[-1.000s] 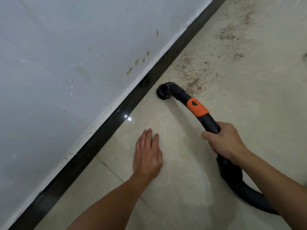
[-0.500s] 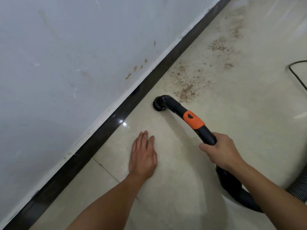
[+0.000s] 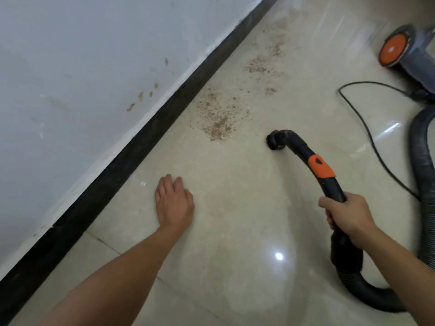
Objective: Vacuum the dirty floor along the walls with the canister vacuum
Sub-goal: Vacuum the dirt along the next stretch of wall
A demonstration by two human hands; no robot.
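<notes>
Now, with the left hand (image 3: 174,205) flat on the floor (image 3: 235,231) and the right hand (image 3: 348,215) gripping the hose handle (image 3: 331,185), the nozzle (image 3: 274,141) sits near the dirt (image 3: 219,124), where a careless sweep might scatter it or snag the cord (image 3: 367,128).

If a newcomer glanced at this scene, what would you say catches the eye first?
The brown dirt patch on the pale floor beside the black baseboard stands out most. Just right of it is the black vacuum nozzle, its wand banded by an orange collar and gripped by the right hand. The left hand rests on the floor near the wall.
</notes>
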